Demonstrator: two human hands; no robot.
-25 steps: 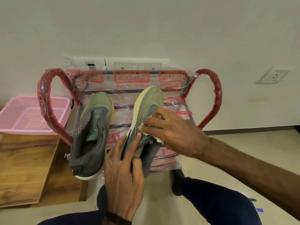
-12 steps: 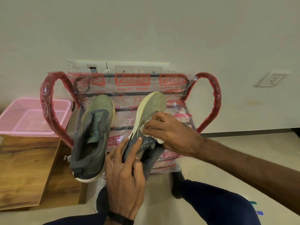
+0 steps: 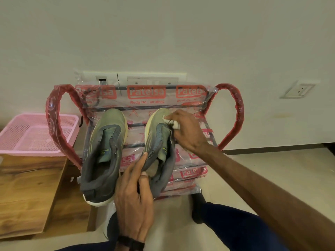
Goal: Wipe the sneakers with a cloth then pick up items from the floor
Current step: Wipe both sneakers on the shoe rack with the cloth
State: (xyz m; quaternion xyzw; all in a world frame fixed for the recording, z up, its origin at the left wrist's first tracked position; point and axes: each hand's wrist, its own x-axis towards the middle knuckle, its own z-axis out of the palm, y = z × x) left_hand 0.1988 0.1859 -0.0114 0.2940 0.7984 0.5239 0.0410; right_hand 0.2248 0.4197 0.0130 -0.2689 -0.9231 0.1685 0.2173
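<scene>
Right hand: the right hand [image 3: 186,130] is curling its fingers round a small crumpled white cloth [image 3: 175,124] and pressing it onto the toe side of the right grey-green knit sneaker with a pale sole [image 3: 159,136].
Left hand: the left hand [image 3: 134,194] is pinching that sneaker's collar, thumb inside the opening, fingers outside; a dark band is sitting at the wrist.
Second sneaker: the matching left grey-green sneaker [image 3: 104,153] is lying just beside the first, toe pointing to the wall, untouched.
Support: both sneakers are resting on a red-framed metal rack wrapped in clear printed plastic [image 3: 230,113], standing against the cream wall [image 3: 163,33].
Around: a pink perforated plastic basket [image 3: 36,134] is sitting on a brown wooden board [image 3: 27,187] at the left.
Obstruction: the right hand is covering most of the cloth; the left hand is covering the held sneaker's heel.
Hard to read: small print on the sneaker tongues is blurring.
Count: two sneakers, one cloth, one rack, one basket.
</scene>
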